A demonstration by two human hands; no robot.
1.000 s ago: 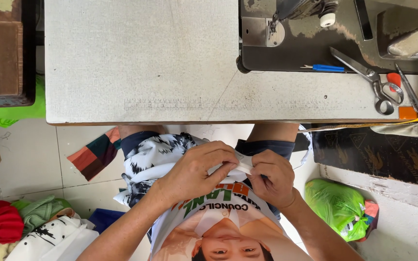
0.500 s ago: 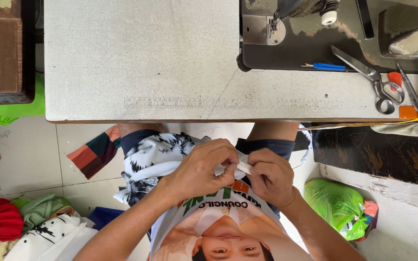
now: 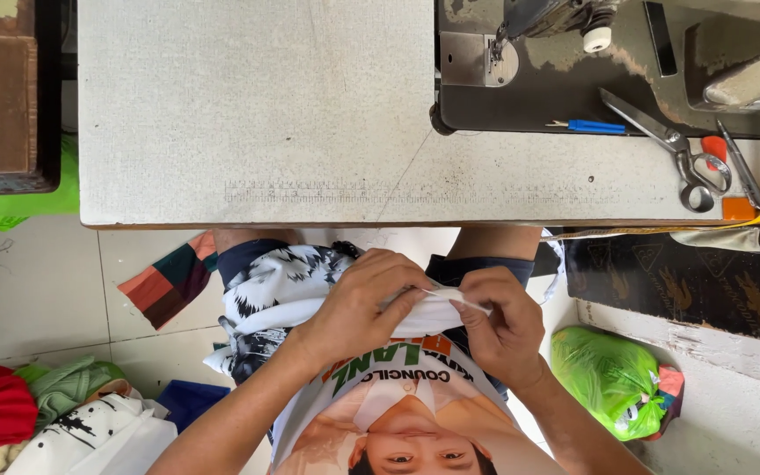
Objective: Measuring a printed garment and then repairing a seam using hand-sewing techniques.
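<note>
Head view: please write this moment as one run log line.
left hand: grips white cloth | right hand: pinches its edge | place: lap, below sewing table

We see our own two arms coming up from the lower edge of the view, both bare from the forearm to the wrist, with no sleeve, watch, bracelet or glove on either. Our left hand [image 3: 364, 303] and our right hand [image 3: 505, 327] carry no rings that we can make out, and the nails are short and unpainted. On our legs we wear dark navy shorts [image 3: 252, 257], whose hems show as plain dark bands across both thighs just under the near edge of the sewing table; our knees beyond them are bare.
</note>
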